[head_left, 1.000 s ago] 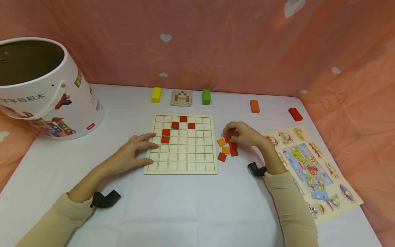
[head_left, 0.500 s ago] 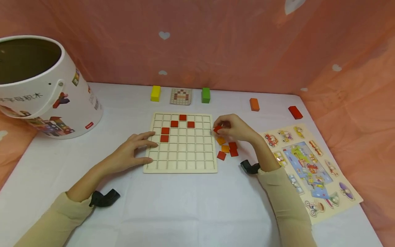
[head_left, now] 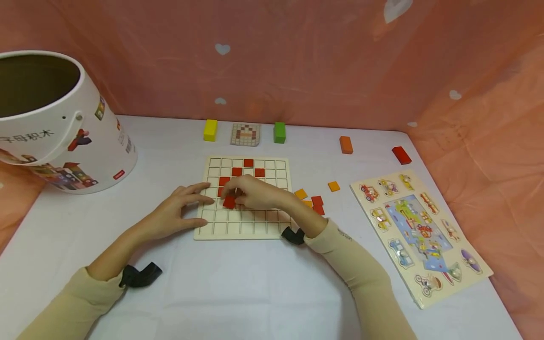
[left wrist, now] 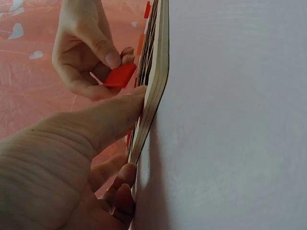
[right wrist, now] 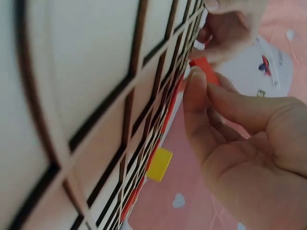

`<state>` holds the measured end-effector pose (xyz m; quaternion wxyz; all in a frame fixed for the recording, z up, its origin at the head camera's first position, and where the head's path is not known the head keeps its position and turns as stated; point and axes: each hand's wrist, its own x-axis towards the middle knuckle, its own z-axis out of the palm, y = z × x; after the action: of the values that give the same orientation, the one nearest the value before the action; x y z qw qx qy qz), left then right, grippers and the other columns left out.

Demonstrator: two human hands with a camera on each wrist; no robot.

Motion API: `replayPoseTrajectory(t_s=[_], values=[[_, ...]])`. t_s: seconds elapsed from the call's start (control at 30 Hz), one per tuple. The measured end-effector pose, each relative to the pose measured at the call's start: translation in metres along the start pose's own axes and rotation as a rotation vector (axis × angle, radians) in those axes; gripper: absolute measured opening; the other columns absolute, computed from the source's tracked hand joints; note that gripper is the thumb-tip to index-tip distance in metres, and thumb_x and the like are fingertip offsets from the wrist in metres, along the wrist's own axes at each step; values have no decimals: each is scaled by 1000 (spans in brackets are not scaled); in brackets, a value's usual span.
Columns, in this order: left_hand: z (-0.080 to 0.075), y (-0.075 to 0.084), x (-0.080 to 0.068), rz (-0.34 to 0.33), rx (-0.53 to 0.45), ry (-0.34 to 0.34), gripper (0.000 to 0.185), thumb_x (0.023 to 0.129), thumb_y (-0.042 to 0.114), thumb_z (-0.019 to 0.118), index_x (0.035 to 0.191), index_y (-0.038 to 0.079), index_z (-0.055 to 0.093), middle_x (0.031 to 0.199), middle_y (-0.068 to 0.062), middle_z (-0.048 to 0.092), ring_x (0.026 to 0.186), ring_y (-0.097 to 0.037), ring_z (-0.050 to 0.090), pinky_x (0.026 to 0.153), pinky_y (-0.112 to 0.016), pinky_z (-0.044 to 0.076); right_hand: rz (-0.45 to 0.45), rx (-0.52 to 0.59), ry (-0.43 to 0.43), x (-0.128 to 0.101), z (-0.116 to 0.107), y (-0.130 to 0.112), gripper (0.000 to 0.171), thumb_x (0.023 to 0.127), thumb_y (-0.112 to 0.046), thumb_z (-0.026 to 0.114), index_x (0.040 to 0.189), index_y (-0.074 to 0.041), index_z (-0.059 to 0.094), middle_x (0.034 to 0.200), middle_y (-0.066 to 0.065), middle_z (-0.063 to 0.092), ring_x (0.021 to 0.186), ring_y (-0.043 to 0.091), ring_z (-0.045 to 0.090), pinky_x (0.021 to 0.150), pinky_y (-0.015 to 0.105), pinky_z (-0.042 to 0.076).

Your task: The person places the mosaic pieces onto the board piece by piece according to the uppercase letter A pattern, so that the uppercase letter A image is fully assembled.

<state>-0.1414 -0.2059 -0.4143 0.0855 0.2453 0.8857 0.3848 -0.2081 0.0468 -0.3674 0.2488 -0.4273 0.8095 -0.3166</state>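
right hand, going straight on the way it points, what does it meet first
Leftward across the grid board, the right hand would probably meet the left hand first; height is unclear, so its red tile might brush the board.

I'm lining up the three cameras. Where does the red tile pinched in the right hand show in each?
Head: the red tile is slightly below and left of centre.
Left wrist: the red tile is above and left of centre.
Right wrist: the red tile is above and right of centre.
Shared landmark: the grid board.
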Motion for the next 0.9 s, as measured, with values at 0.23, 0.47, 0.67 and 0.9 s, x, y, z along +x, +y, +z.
replayPoseTrajectory(t_s=[0.23,0.47,0.67,0.9], values=[[0,1,0,-2,-7,-1,44,86,25,80,125,9,68,157,-16,35,133,-37,35,104,-60,31,18,-93,-6,3,4,-8,41,93,14,52,129,-1,65,128,9,64,115,18,57,96,21,43],[0,1,1,-17,5,-3,45,86,26,81,125,9,68,158,-15,35,132,-36,36,103,-59,32,44,-422,38,-17,9,-18,36,100,-10,60,135,-9,62,140,8,57,129,24,49,105,37,42],[0,1,1,-13,14,-2,46,86,26,81,126,9,68,158,-15,35,131,-35,37,103,-59,33,97,-648,-97,-38,22,-23,61,101,-41,56,154,-17,39,166,1,15,152,33,5,114,59,22],[0,1,1,-11,18,-3,45,85,25,81,125,9,68,158,-15,35,131,-35,37,104,-59,33,116,-645,-151,-41,31,-24,78,97,-51,58,158,-14,27,167,-2,11,152,32,-1,114,62,16]])
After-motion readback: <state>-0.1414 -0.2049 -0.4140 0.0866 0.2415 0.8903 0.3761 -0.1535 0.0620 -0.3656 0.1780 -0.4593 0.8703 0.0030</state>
